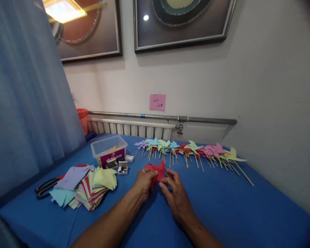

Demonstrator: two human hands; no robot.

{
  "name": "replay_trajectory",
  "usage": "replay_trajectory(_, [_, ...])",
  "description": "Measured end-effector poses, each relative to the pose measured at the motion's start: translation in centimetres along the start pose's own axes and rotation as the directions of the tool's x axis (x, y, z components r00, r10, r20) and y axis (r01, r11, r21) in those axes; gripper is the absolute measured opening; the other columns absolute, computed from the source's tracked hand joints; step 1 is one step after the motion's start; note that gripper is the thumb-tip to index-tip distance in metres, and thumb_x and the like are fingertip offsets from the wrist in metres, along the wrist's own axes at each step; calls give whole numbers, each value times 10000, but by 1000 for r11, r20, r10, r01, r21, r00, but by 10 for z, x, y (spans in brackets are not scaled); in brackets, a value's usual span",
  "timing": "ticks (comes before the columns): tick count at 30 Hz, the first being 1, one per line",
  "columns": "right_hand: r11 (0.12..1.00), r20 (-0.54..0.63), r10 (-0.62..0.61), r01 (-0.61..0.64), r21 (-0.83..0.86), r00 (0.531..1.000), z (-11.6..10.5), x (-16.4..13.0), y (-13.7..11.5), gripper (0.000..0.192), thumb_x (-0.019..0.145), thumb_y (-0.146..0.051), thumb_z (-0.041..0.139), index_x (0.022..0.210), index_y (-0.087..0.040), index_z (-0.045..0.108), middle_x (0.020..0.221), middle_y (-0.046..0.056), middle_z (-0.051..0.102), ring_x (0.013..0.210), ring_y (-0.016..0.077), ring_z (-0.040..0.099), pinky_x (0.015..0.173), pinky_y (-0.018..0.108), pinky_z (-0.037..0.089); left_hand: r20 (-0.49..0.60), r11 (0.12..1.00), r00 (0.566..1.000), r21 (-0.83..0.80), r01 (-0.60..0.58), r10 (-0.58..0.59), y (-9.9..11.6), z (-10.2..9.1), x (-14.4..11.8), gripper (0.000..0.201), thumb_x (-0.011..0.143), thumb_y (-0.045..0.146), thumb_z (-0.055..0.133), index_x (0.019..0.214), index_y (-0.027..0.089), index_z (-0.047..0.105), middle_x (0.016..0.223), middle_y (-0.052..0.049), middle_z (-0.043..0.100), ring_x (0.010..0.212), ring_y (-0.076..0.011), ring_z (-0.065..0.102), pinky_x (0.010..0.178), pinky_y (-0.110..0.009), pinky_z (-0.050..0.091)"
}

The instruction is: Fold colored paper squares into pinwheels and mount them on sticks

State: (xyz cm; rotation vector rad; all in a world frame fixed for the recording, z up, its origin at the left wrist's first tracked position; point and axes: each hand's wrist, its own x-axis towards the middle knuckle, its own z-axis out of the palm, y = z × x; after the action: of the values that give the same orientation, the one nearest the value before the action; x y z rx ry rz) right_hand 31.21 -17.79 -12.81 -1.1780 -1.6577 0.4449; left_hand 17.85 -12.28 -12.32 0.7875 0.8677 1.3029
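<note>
Both of my hands hold a piece of red paper [156, 171] folded into a pinwheel shape, just above the blue table [222, 206]. My left hand [144, 182] grips its left side and my right hand [176, 194] pinches its lower right part. Behind it lies a row of finished paper pinwheels on wooden sticks [191, 151], in purple, blue, green, red, pink and yellow.
A stack of coloured paper squares [89, 187] lies at the left, with black scissors [45, 187] beside it. A clear plastic box with sticks [109, 150] and two small boxes of pins [123, 167] stand behind. A radiator, pipe and blue curtain border the table.
</note>
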Motion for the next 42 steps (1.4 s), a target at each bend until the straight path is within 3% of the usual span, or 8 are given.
replay_trajectory(4, [999, -41, 47, -46, 24, 998, 1, 0, -2, 224, 915, -401, 584, 878, -262, 755, 1316, 121, 575, 1231, 302, 581, 1053, 465, 465, -34, 1000, 999, 19, -2, 3, -4, 0, 0, 249, 523, 216, 788, 635, 159, 572, 597, 8, 605, 528, -91, 513, 564, -239, 394])
replay_trajectory(11, [985, -133, 165, -156, 77, 977, 6, 5, 4, 215, 845, -395, 596, 713, -244, 671, 1211, 127, 645, 1200, 310, 590, 1023, 461, 458, 11, 1000, 1000, 25, 6, -6, -6, 1, -1, 241, 524, 231, 799, 644, 156, 604, 637, -19, 645, 585, -120, 561, 595, -248, 411])
replay_trajectory(15, [967, -127, 244, -231, 110, 961, 7, 8, 6, 218, 819, -392, 570, 656, -250, 598, 878, 64, 701, 887, 261, 655, 841, 381, 490, 35, 999, 999, 28, 29, -30, -6, 2, -3, 222, 526, 221, 792, 656, 145, 629, 633, -26, 657, 562, -114, 553, 595, -247, 410])
replay_trajectory(19, [947, -113, 308, -294, 128, 945, 7, 9, 7, 217, 799, -392, 565, 631, -255, 562, 643, -10, 627, 638, 201, 574, 656, 314, 441, 34, 999, 999, 22, 40, -40, -4, 4, -6, 201, 525, 199, 781, 617, 147, 611, 601, -24, 653, 536, -111, 549, 579, -242, 404])
replay_trajectory(24, [948, -119, 298, -279, 156, 947, 8, 10, 9, 188, 762, -355, 576, 604, -253, 566, 646, -7, 646, 655, 201, 589, 647, 303, 443, 17, 999, 999, 31, 37, -37, -1, 7, -9, 176, 515, 203, 770, 596, 144, 625, 584, -42, 668, 525, -122, 565, 582, -248, 415])
replay_trajectory(35, [986, -59, 123, -115, 117, 991, -1, 14, 5, 193, 757, -312, 590, 576, -248, 568, 704, 15, 625, 706, 206, 589, 722, 324, 464, 93, 999, 995, 25, 26, -28, -8, 2, -4, 241, 516, 223, 829, 696, 129, 698, 657, -39, 689, 583, -133, 593, 640, -264, 459])
replay_trajectory(40, [975, -8, 177, -174, 140, 984, -1, 15, 7, 193, 774, -358, 607, 625, -237, 591, 680, 0, 620, 680, 193, 573, 695, 312, 447, 72, 997, 997, 73, 9, -14, -7, 1, -2, 242, 532, 240, 839, 674, 136, 672, 629, -25, 660, 558, -122, 567, 606, -256, 435])
replay_trajectory(42, [950, -43, 245, -231, 208, 969, 0, 16, 10, 199, 761, -405, 646, 671, -236, 593, 671, -7, 624, 668, 191, 578, 686, 313, 463, 65, 996, 998, 89, 15, -21, -5, 0, -2, 253, 528, 253, 840, 664, 136, 661, 624, -27, 656, 548, -119, 558, 592, -253, 420])
